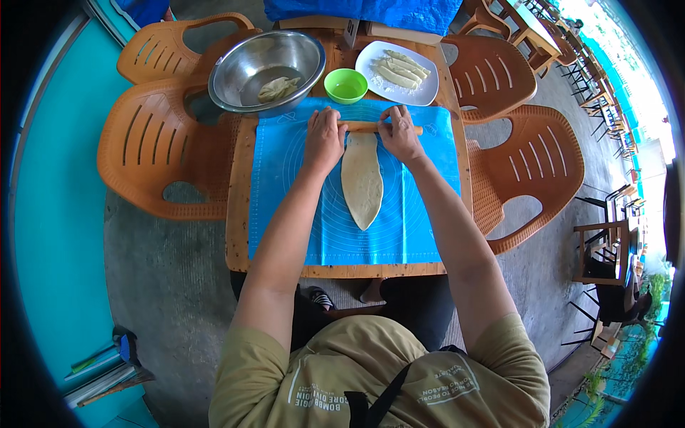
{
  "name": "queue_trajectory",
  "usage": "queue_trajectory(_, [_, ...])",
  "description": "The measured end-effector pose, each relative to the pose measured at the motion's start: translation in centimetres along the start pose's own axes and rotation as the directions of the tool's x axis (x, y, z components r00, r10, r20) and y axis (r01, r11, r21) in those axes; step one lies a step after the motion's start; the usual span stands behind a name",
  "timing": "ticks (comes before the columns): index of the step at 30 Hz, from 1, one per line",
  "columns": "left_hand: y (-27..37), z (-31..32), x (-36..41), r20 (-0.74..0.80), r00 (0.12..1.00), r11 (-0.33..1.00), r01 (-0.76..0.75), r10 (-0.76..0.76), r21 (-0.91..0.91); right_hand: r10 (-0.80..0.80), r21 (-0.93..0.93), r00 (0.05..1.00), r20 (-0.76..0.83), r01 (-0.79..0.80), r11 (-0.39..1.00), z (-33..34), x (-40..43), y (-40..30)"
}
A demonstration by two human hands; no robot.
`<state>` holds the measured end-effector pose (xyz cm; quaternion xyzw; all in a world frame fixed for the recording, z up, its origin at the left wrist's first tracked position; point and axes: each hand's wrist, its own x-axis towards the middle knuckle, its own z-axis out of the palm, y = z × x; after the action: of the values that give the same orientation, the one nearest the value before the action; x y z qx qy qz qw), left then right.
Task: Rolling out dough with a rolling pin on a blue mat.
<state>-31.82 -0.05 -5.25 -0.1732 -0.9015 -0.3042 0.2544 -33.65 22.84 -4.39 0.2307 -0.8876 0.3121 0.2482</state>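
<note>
A long, flat piece of dough (363, 182), pointed at its near end, lies on a blue pastry mat (283, 224) with printed circles. Across its far end rests a wooden rolling pin (364, 127). My left hand (325, 134) is at the pin's left end, fingertips against it. My right hand (398, 131) grips the pin near its right end, fingers curled over it. Beyond the mat are a green bowl (346, 86), a steel basin (235, 80) holding a lump of dough (277, 89), and a white plate (369, 59) with several rolled dough pieces (402, 69).
The wooden table (238, 214) has orange plastic chairs on its left (155, 144) and right (535, 155). A blue cover (364, 13) lies over something at the far edge. More tables and a seated person are at far right.
</note>
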Motion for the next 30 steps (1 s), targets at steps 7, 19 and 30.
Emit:
queue_trajectory(7, [-1.3, -0.1, 1.1, -0.057, 0.997, 0.999, -0.047, 0.046, -0.023, 0.169, 0.042, 0.984, 0.062, -0.172, 0.984, -0.9, 0.4, -1.1])
queue_trajectory(19, [-0.7, 0.6, 2.5, 0.002, 0.994, 0.968, 0.105, -0.109, 0.228, 0.067, -0.161, 0.997, -0.029, -0.071, 0.985, -1.0, -0.3, -1.2])
queue_trajectory(30, [-1.7, -0.5, 0.1, 0.024, 0.999, 0.959, 0.016, -0.023, 0.283, 0.051, -0.267, 0.995, 0.087, -0.026, 0.963, -1.5, -0.3, 0.4])
